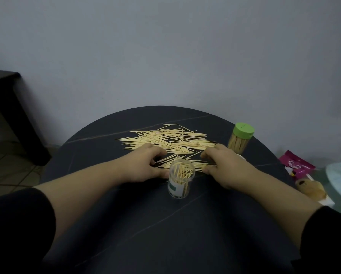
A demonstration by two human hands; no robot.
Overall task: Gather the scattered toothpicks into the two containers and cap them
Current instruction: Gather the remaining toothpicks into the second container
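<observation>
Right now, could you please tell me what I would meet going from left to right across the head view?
In order: dark side table, left hand, open jar, right hand, pink packet.

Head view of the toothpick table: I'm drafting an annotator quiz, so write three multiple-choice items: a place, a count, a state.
1. Where does the green-lidded clear plastic cylinder stand? A. far right of the dark round table B. between the forearms C. on the floor
2. How many containers stand on the table? A. one B. two C. four
3. The near clear plastic cylinder is: A. capped, empty B. open, holding pale wooden toothpicks C. tipped over
1 A: it stands beyond the right hand. 2 B: one lidded, one open. 3 B: sticks fill its uncapped mouth.
</observation>
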